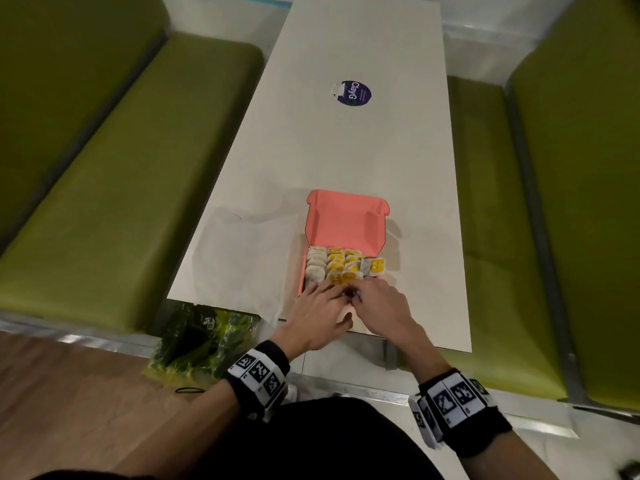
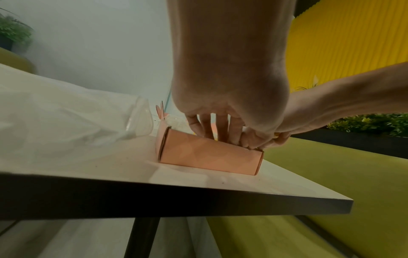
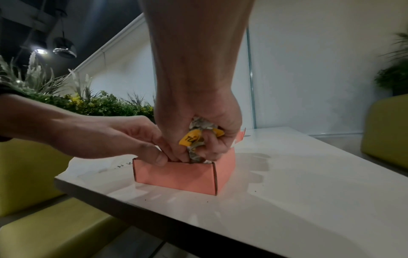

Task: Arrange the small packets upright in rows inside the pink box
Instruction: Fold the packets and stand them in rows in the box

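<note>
The pink box (image 1: 346, 220) stands near the table's front edge with its lid tilted back. Rows of small yellow-and-white packets (image 1: 337, 265) stand upright inside it; one packet (image 1: 375, 266) sits at the right end. My right hand (image 1: 355, 293) is over the box's front right corner and grips a crumpled bunch of packets (image 3: 196, 137). My left hand (image 1: 330, 289) reaches in from the front left. Its fingers (image 2: 222, 128) point straight down into the box (image 2: 209, 157) beside that bunch, and its thumb (image 3: 159, 159) lies against the front wall (image 3: 174, 176). The front row is hidden by both hands.
A clear plastic bag (image 1: 242, 251) lies flat on the white table (image 1: 346, 150) left of the box. A round purple sticker (image 1: 354, 93) is farther back. Green benches (image 1: 121, 188) flank the table. A green-yellow bag (image 1: 204, 337) lies on the floor below the front edge.
</note>
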A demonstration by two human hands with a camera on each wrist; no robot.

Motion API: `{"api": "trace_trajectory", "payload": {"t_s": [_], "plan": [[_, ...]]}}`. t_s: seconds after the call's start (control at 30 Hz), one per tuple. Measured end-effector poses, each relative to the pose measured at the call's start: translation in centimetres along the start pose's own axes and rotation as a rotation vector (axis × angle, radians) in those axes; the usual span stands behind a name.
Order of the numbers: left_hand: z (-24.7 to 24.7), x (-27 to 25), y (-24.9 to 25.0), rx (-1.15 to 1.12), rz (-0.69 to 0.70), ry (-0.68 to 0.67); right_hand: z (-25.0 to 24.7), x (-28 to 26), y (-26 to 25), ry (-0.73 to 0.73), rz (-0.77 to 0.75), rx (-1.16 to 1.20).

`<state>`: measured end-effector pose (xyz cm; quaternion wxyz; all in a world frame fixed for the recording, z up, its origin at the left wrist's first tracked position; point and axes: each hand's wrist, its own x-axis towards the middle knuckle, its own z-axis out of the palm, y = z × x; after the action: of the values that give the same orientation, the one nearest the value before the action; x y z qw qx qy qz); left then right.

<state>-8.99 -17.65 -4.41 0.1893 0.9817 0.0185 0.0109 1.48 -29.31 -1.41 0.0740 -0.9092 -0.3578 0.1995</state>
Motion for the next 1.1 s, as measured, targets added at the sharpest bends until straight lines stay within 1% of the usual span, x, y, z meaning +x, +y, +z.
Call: {"api": "trace_trajectory", "payload": {"t_s": [0.07, 0.1, 0.17, 0.2, 0.27, 0.33, 0.43, 0.53, 0.63, 0.77, 0.87, 0.93, 1.03, 1.1], "plan": [[-0.3, 0.0, 0.0, -0.057, -0.008, 0.035, -0.4, 0.0, 0.4, 0.018, 0.023, 0.143], [-0.6, 0.1, -0.1, -0.087, -0.012, 0.065, -0.7, -0.1, 0.5, 0.060, 0.045, 0.291], [-1.2, 0.1, -0.1, -0.150, -0.023, 0.138, -1.8, -0.4, 0.4, 0.149, 0.111, 0.693], [-1.6, 0.0, 0.0, -0.192, -0.029, 0.184, -2.4, -0.5, 0.1, 0.165, 0.169, 0.887], [-2.7, 0.1, 0.4, -0.315, -0.067, 0.259, -3.5, -0.6, -0.6, 0.108, 0.283, 1.193], [-3.7, 0.4, 0.9, -0.436, -0.132, 0.276, -4.2, -0.5, -1.2, 0.063, 0.333, 1.327], [-4.7, 1.6, 1.1, -0.546, -0.155, 0.264, -4.6, -0.5, -2.0, 0.051, 0.318, 1.411], [-5.1, 2.8, 0.7, -0.543, -0.139, 0.188, -5.0, -0.3, -2.5, 0.037, 0.276, 1.472], [-5.2, 3.3, 0.2, -0.604, -0.132, 0.177, -5.2, -0.1, -2.3, 0.011, 0.244, 1.430], [-5.5, 3.5, -0.2, -0.810, -0.181, 0.184, -4.8, 0.2, -1.5, -0.029, 0.262, 1.337], [-5.4, 3.3, -0.3, -0.874, -0.211, 0.219, -4.8, 0.2, -1.4, -0.015, 0.282, 1.271], [-5.4, 3.1, -0.3, -0.917, -0.260, 0.258, -4.9, 0.3, -1.4, 0.009, 0.290, 1.255], [-5.5, 2.9, -0.4, -1.018, -0.354, 0.335, -4.8, 0.5, -1.2, 0.035, 0.307, 1.254], [-5.7, 2.8, -0.6, -1.101, -0.382, 0.394, -4.6, 0.7, -0.9, 0.073, 0.316, 1.246]]}}
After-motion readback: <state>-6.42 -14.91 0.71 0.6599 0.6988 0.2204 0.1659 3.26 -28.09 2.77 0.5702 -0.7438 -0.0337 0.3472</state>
